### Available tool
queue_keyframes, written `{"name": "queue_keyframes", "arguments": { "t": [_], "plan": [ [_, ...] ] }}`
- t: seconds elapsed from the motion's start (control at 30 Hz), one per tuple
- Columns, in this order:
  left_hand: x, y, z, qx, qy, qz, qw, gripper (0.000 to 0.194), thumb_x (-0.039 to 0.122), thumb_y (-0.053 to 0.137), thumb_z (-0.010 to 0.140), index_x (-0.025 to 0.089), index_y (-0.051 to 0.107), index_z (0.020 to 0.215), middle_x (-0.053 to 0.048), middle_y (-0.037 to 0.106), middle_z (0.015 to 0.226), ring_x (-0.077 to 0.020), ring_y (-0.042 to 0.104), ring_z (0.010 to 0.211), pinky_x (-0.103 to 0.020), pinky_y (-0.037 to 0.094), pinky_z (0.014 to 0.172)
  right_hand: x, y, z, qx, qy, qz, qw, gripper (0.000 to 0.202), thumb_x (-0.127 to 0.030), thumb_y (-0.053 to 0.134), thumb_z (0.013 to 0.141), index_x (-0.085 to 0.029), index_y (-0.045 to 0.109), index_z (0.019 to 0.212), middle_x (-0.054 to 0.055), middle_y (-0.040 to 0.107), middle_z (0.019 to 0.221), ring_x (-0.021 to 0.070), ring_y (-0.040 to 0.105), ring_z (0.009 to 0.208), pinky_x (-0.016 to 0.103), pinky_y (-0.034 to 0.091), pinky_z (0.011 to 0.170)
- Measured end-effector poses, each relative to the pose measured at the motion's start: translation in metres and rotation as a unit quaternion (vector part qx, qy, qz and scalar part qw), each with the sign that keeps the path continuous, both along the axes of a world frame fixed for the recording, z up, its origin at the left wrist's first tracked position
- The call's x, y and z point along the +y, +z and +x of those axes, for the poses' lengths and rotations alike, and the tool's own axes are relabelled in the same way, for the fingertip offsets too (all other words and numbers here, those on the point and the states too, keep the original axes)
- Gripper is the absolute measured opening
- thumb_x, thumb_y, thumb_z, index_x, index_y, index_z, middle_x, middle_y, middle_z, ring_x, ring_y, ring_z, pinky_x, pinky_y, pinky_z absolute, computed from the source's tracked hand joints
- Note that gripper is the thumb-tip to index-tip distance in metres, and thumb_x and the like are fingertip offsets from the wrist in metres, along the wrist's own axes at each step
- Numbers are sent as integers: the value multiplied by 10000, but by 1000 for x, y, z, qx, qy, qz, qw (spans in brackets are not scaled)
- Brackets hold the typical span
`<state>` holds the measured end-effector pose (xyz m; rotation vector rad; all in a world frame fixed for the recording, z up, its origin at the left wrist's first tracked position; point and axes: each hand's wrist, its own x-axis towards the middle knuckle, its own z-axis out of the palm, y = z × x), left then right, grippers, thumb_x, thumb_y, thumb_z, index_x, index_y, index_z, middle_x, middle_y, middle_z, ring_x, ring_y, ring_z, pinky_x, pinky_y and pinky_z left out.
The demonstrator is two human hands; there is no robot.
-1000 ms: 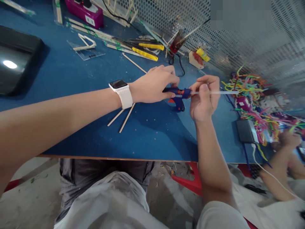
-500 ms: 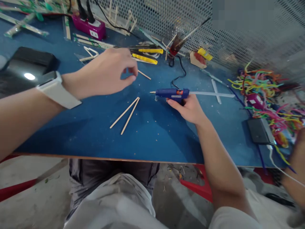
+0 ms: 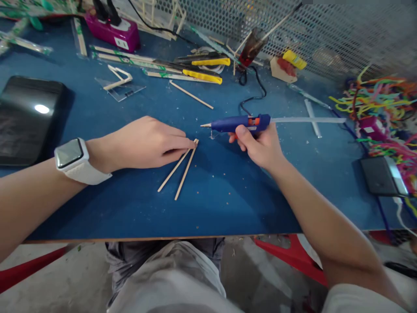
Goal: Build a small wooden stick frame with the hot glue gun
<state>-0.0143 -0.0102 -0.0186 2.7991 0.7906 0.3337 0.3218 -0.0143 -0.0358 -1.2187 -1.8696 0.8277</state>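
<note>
Two thin wooden sticks lie on the blue table in a narrow V, their tips meeting at the top. My left hand, with a watch on the wrist, has its fingers pressed together on that joined end. A blue glue gun is in my right hand, its metal nozzle pointing left, just to the right of the sticks' tips. A long clear glue stick sticks out of its back. Above my left hand, a single wooden stick lies slanted on the table.
Yellow cutters and wrapped sticks lie at the back, near a purple power strip. A black device sits at the left. Colourful pipe cleaners and a power bank are at the right.
My left hand has come down onto the joined tips of the sticks and closed. The glue gun remains in my right hand, now gripped with the thumb higher on its body. The view has shifted slightly.
</note>
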Motion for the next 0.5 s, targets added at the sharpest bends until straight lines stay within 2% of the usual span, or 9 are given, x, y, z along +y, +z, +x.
{"name": "queue_keyframes", "arguments": {
  "t": [0.13,0.27,0.5],
  "plan": [
    [-1,-2,0,16,6,-24,1000,553,443,331,1187,402,770,1521,-22,893,1203,-270,847,1057,-401,615,825,-9,-6,4,-6,-34,35,999,600,-831,696,1034,-280,767,809,20,769,717,162,605,546,371,507,538],
    [-1,-2,-1,47,2,-17,999,604,446,283,1194,367,679,1644,-52,892,1198,-298,848,1074,-436,624,811,-17,-5,8,-23,-7,33,999,574,-776,682,1074,-276,751,801,10,731,714,155,588,551,387,488,573],
    [-4,0,0,38,6,-9,999,573,424,298,1205,387,726,1584,-36,900,1189,-275,861,1062,-424,621,782,-19,-3,2,-42,2,38,998,565,-761,689,1081,-276,693,791,6,662,657,166,566,574,405,402,571]
  ]
}}
